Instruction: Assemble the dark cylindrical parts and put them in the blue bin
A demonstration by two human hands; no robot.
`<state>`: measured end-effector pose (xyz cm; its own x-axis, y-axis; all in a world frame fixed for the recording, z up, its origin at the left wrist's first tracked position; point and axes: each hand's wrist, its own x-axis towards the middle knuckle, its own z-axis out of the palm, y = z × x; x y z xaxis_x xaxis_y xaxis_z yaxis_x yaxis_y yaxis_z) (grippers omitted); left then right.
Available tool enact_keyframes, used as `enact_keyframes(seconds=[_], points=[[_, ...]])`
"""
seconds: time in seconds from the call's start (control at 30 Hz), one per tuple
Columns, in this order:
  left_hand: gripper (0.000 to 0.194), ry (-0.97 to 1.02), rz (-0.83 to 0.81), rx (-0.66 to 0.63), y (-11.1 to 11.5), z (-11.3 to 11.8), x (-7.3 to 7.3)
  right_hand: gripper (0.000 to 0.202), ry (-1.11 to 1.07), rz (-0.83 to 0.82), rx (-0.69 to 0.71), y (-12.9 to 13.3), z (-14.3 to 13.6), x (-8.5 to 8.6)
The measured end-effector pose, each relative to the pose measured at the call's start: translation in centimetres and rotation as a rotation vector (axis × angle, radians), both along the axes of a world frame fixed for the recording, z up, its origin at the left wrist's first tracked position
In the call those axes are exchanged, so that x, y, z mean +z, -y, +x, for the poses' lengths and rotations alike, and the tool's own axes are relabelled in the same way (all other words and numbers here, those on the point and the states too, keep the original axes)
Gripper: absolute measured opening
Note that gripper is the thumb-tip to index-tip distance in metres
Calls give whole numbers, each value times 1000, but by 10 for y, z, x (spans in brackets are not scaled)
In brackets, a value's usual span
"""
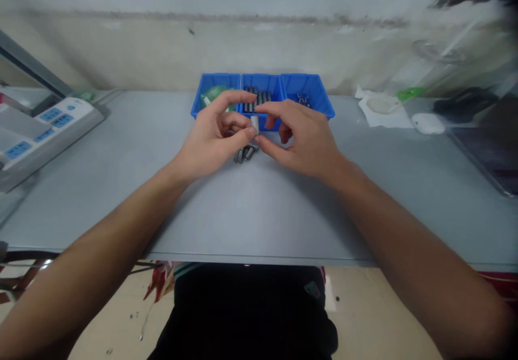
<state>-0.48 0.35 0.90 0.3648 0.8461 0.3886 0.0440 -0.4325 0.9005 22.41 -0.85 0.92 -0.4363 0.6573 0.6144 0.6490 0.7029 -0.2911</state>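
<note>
Between my two hands, over the grey table, a small light grey cylindrical piece (pixel 254 124) stands roughly upright. My left hand (pixel 220 133) is closed around it, with the thumb against its side. The thumb of my right hand (pixel 297 136) reaches the lower end of the piece, while its index finger is raised and apart from the thumb. Several small dark metal pieces (pixel 244 154) lie on the table just beneath my hands. Behind them is a blue bin (pixel 261 79) holding rows of dark metal pieces, partly hidden by my fingers.
A blue bin (pixel 220 77) with a green bag stands at the left; another blue bin (pixel 321 103) with small metal parts is at the right. A white power strip (pixel 52 128) lies far left. White paper (pixel 386 117), a white mouse (pixel 428 123) and a dark flat object (pixel 489 152) are right.
</note>
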Motion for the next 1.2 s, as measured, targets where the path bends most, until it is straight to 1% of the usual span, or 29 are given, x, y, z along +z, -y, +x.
enact_keyframes(seconds=[0.07, 0.13, 0.33, 0.5, 0.7, 0.8, 0.97, 1.1, 1.2], points=[[53, 13, -8, -18, 0, -1, 0, 34, 10, -4, 15, 0, 0, -1], [55, 13, -23, -29, 0, -1, 0, 32, 17, 4, 27, 0, 0, -1], [48, -7, -25, -21, 0, 0, -2, 25, 24, 23, 13, 1, -2, -1], [46, -76, 3, 18, 2, 1, 1, 19, -30, 90, 64, 2, -4, 0], [46, -100, -8, 17, 3, 0, 2, 23, -29, 82, 76, 1, -3, 0], [45, -102, -15, 15, 3, -1, 2, 25, -31, 119, 106, 1, -3, -1], [39, -104, -3, 31, 3, 1, 4, 20, -27, 87, 51, 4, -5, 1], [41, -107, 13, 42, 3, 1, 3, 18, -39, 110, 51, 4, -6, 2], [42, -100, 2, 22, 1, 0, 1, 20, -46, 78, 50, 1, -6, 1]])
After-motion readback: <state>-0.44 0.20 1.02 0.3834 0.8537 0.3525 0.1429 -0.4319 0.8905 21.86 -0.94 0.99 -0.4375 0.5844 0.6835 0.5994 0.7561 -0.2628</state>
